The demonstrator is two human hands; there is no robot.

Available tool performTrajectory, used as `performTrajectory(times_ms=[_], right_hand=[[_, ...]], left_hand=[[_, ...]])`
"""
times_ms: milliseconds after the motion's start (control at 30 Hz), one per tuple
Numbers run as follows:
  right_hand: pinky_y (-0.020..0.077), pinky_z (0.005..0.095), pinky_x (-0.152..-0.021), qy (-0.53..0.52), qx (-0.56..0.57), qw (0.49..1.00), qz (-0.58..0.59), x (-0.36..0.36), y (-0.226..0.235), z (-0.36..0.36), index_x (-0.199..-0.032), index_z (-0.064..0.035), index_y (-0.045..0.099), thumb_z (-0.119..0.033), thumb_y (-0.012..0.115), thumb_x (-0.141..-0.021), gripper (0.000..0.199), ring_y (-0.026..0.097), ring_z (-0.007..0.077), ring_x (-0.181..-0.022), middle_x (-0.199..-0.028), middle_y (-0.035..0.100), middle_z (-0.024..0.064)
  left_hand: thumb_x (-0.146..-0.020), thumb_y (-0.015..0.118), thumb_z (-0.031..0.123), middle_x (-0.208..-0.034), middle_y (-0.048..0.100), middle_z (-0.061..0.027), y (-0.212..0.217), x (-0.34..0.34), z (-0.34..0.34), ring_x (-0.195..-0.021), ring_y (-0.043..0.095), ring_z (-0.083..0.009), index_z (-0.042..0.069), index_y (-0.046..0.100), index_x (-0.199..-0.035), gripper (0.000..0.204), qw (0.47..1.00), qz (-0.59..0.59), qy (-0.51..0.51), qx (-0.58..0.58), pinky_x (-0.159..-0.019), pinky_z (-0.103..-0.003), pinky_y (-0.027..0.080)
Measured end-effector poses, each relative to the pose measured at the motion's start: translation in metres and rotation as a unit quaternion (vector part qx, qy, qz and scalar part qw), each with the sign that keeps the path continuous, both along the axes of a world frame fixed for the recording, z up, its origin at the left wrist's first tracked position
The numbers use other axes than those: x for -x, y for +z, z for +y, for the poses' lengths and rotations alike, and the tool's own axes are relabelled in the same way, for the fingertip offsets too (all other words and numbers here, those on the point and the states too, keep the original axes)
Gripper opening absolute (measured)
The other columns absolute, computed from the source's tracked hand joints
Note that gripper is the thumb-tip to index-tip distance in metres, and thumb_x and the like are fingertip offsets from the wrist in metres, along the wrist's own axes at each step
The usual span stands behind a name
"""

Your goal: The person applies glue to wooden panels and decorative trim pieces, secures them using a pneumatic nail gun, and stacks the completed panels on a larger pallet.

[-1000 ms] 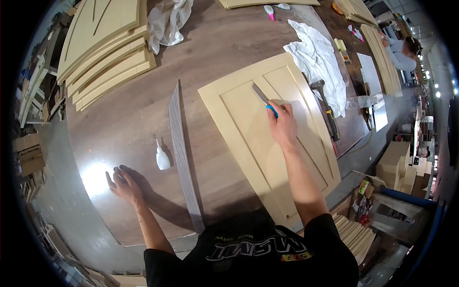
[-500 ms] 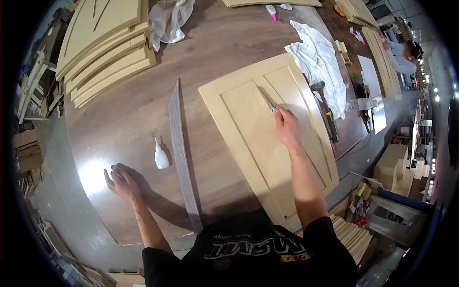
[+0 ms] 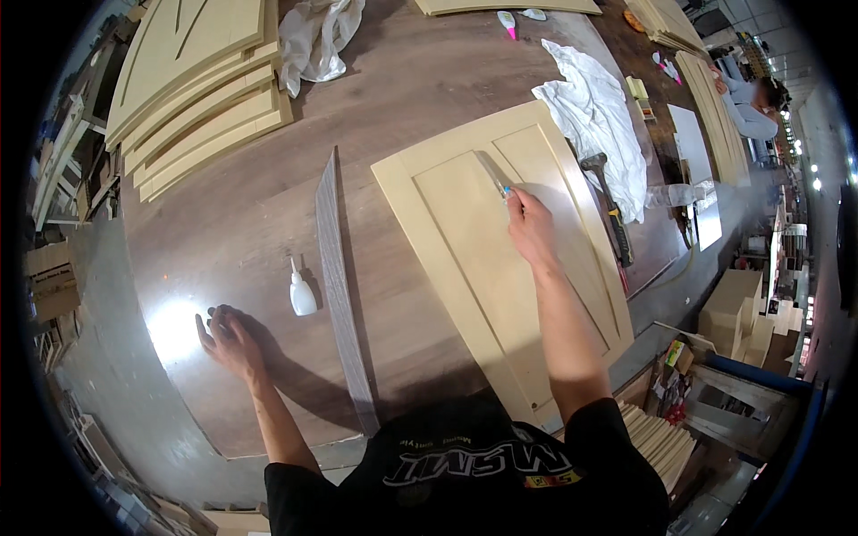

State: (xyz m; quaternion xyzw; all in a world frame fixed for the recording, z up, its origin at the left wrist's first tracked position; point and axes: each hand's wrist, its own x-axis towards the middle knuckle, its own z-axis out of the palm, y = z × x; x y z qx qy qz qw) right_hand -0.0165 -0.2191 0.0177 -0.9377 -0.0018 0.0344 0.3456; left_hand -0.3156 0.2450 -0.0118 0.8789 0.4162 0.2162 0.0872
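Observation:
My right hand [image 3: 533,230] is closed around a thin, pointed blade-like tool [image 3: 492,173] with a bit of blue by the fingers. Its blade lies over the upper part of a cream panelled cabinet door [image 3: 447,214], close to the groove between two recessed panels. On the left of the table, my left hand [image 3: 234,347] rests by a bright glare, thumb and bent fingers apart; its fingertips are dark and hard to make out. Between the hands stand a white squeeze bottle with a nozzle [image 3: 303,295] and a long grey wood-grain strip [image 3: 341,295].
Stacked cream doors [image 3: 206,98] fill the far left, beside crumpled plastic sheeting [image 3: 315,45]. A white cloth [image 3: 594,112] and a hammer [image 3: 609,198] border the door's right side. A clear bottle [image 3: 675,195] lies further right. Another person [image 3: 751,103] sits at the far right.
My right hand has shifted slightly up and left over the door, and the tool has moved with it, its blade now catching light. The left hand stays in place.

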Motion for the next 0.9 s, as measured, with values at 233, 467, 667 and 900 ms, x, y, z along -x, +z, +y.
performTrajectory(times_ms=[233, 467, 667, 900], right_hand=[[0.0512, 0.0358, -0.084, -0.027, -0.001, 0.999, 0.031, 0.011, -0.007, -0.012, -0.120, -0.0025, 0.069, -0.028, 0.056, -0.104, 0.032, 0.068, 0.0289, -0.092, -0.103, 0.072, 0.0168], [0.0511, 0.0469, -0.089, -0.004, 0.031, 0.999, -0.008, 0.001, 0.008, 0.008, -0.118, -0.0062, 0.070, -0.029, 0.054, -0.103, 0.031, 0.066, 0.0393, -0.102, -0.106, 0.070, 0.0206], [0.0516, 0.0426, -0.088, 0.113, -0.053, 0.990, 0.065, 0.014, 0.014, 0.011, -0.122, -0.0047, 0.069, -0.027, 0.060, -0.101, 0.032, 0.067, 0.0353, -0.102, -0.110, 0.071, 0.0195], [0.0525, 0.0314, -0.071, 0.062, -0.185, 0.952, 0.234, 0.078, 0.040, 0.032, -0.127, -0.0029, 0.067, -0.033, 0.059, -0.104, 0.039, 0.063, 0.0135, -0.073, -0.101, 0.069, 0.0070]], left_hand=[[-0.097, 0.062, 0.022, -0.154, 0.042, -0.0208, -0.001, -0.001, 0.002, -0.142, 0.039, -0.0396, 0.008, 0.067, -0.125, 0.031, 1.000, -0.002, -0.004, -0.004, -0.115, -0.050, 0.036], [-0.097, 0.062, 0.022, -0.153, 0.043, -0.0219, 0.000, 0.000, 0.003, -0.141, 0.040, -0.0415, 0.009, 0.067, -0.125, 0.031, 1.000, 0.001, 0.001, -0.001, -0.114, -0.051, 0.037], [-0.097, 0.062, 0.021, -0.153, 0.043, -0.0222, -0.001, 0.001, 0.001, -0.141, 0.040, -0.0416, 0.008, 0.067, -0.124, 0.031, 1.000, -0.008, -0.002, -0.006, -0.114, -0.051, 0.037], [-0.097, 0.061, 0.020, -0.150, 0.047, -0.0217, -0.010, 0.004, 0.009, -0.138, 0.043, -0.0418, 0.006, 0.068, -0.121, 0.029, 1.000, -0.030, -0.001, -0.006, -0.111, -0.052, 0.038]])
